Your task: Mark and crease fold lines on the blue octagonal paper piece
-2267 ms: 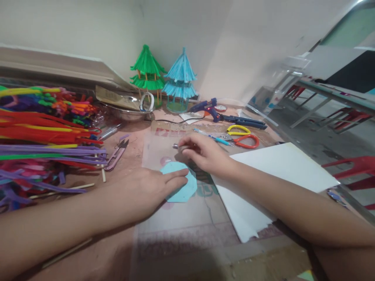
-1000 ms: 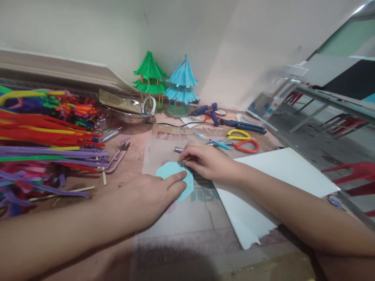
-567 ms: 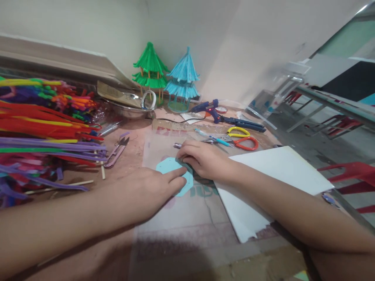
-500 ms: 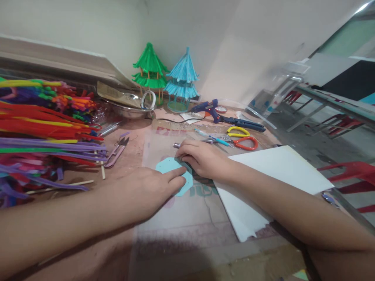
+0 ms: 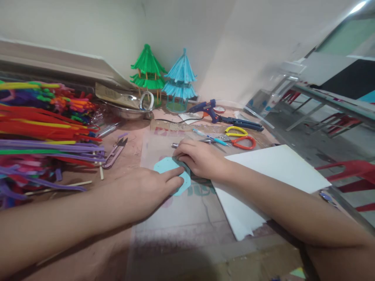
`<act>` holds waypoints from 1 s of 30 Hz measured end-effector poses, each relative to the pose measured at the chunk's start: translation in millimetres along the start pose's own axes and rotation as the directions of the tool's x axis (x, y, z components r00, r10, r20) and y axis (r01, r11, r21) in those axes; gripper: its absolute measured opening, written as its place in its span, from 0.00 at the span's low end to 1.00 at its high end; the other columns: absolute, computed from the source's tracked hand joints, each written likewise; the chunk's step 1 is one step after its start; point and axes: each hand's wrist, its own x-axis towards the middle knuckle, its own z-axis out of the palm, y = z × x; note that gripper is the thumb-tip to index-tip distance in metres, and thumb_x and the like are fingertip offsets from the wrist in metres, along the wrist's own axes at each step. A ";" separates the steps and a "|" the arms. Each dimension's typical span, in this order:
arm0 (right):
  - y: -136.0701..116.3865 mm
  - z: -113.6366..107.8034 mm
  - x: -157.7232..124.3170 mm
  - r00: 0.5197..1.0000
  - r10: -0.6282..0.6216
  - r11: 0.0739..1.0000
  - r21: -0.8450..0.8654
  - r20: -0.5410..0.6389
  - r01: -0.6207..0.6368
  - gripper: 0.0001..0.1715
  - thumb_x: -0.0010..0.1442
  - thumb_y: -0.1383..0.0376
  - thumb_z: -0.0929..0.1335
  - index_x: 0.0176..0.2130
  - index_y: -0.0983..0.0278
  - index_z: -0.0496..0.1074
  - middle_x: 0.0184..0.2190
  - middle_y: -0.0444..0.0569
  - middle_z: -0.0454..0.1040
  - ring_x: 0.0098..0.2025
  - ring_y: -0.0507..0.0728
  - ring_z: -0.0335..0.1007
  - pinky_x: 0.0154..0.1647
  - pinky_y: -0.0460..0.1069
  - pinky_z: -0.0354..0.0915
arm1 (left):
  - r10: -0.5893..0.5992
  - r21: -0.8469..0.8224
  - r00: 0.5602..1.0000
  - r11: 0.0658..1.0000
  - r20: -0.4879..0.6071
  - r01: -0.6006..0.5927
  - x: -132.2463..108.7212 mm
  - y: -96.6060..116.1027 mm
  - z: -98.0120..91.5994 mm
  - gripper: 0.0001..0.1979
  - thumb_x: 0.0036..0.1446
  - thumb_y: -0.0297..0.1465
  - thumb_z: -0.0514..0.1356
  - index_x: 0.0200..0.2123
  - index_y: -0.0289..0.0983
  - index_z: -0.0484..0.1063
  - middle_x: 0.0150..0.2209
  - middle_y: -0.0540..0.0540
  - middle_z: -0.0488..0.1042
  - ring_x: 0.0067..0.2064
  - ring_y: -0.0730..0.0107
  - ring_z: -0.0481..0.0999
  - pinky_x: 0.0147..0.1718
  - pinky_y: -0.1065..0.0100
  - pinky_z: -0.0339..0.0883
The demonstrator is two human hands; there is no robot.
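A light blue many-sided card (image 5: 165, 165) lies flat on the board that covers part of the table. My left hand (image 5: 155, 185) rests on the card, two fingers stretched across its surface. At the card's upper right edge is my right hand (image 5: 197, 158), its fingers curled and pressed together; whatever they grip is hidden. A metal tip (image 5: 175, 145) sticks out just beyond the right hand's knuckles. Under the right forearm a large white sheet (image 5: 272, 168) lies with one torn corner.
Bundles of coloured pipe cleaners (image 5: 43, 128) fill the left side, near small snips (image 5: 115, 153). Behind the hands are scissors (image 5: 241, 141), a glue gun (image 5: 205, 108), a metal bowl (image 5: 129, 112), a green tiered model (image 5: 148, 68) and a blue one (image 5: 181, 74).
The whole view has shifted slightly, so things sit a little further left. Both hands keep nearly the same place on the card.
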 end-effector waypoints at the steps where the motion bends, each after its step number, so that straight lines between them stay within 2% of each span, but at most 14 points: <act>1: -0.1 -1.5 -0.3 1.000 0.004 1.000 0.009 0.007 -0.004 0.11 0.66 0.76 0.65 0.42 0.65 0.75 0.41 0.54 0.78 0.44 0.59 0.74 0.46 0.52 0.68 | 0.000 -0.006 1.000 1.000 -0.001 0.000 0.0 0.0 -0.2 0.15 0.66 0.23 0.53 0.52 0.41 0.71 0.52 0.42 0.83 0.30 0.61 0.83 0.24 0.65 0.59; 5: 0.1 -6.4 -1.7 0.996 0.047 0.998 0.040 0.070 -0.050 0.11 0.64 0.76 0.66 0.41 0.63 0.75 0.39 0.51 0.78 0.41 0.58 0.73 0.44 0.51 0.67 | 0.008 -0.001 1.000 1.000 -0.010 -0.008 -0.8 0.8 -1.3 0.16 0.64 0.23 0.54 0.52 0.41 0.71 0.60 0.41 0.79 0.31 0.61 0.84 0.24 0.64 0.60; 7: 0.3 -4.7 -1.0 0.997 0.046 0.998 0.032 0.064 -0.048 0.11 0.65 0.76 0.66 0.41 0.63 0.75 0.40 0.51 0.78 0.42 0.58 0.74 0.44 0.51 0.68 | 0.006 0.009 1.000 1.000 -0.011 -0.006 -1.2 1.0 -1.4 0.16 0.64 0.23 0.54 0.52 0.42 0.72 0.63 0.41 0.77 0.31 0.61 0.84 0.23 0.64 0.61; 13: 1.0 0.6 2.5 0.999 0.036 0.998 0.043 -0.013 -0.035 0.12 0.64 0.78 0.66 0.41 0.64 0.75 0.41 0.53 0.78 0.44 0.60 0.74 0.46 0.53 0.68 | -0.011 0.009 1.000 1.000 0.014 0.011 -2.1 0.8 -1.9 0.17 0.65 0.24 0.53 0.54 0.43 0.72 0.66 0.41 0.74 0.33 0.62 0.85 0.24 0.65 0.63; 19: -1.5 -8.0 -0.7 0.995 0.080 0.996 0.045 0.064 -0.083 0.11 0.64 0.77 0.67 0.40 0.63 0.76 0.39 0.51 0.78 0.41 0.59 0.74 0.44 0.52 0.68 | -0.013 0.022 1.000 1.000 0.021 0.013 -1.1 1.7 -3.9 0.19 0.62 0.21 0.53 0.52 0.42 0.73 0.69 0.42 0.70 0.31 0.64 0.84 0.25 0.65 0.65; 24: 0.0 0.9 2.0 0.999 0.032 0.999 -0.042 0.003 -0.032 0.12 0.66 0.76 0.64 0.42 0.65 0.75 0.43 0.56 0.78 0.46 0.61 0.73 0.47 0.54 0.68 | -0.023 -0.014 1.000 1.000 0.016 0.023 -2.5 1.2 -2.3 0.18 0.65 0.23 0.53 0.54 0.43 0.73 0.67 0.42 0.73 0.32 0.63 0.84 0.27 0.64 0.67; 27: 2.8 1.6 1.7 0.997 0.034 0.999 0.006 -0.065 -0.033 0.11 0.66 0.75 0.65 0.41 0.64 0.75 0.41 0.53 0.78 0.44 0.60 0.73 0.46 0.53 0.68 | -0.039 -0.029 0.999 0.999 0.013 0.039 -2.7 1.7 -4.6 0.21 0.64 0.22 0.52 0.55 0.44 0.74 0.70 0.43 0.69 0.32 0.63 0.84 0.28 0.63 0.69; 30: 3.8 -2.5 -0.8 0.997 0.056 0.995 0.080 -0.054 -0.051 0.09 0.64 0.75 0.67 0.41 0.63 0.75 0.39 0.51 0.77 0.41 0.58 0.73 0.42 0.51 0.67 | -0.035 -0.012 0.998 0.999 0.054 0.035 -1.0 2.8 -9.4 0.23 0.61 0.21 0.52 0.55 0.43 0.74 0.71 0.43 0.67 0.33 0.64 0.85 0.28 0.64 0.69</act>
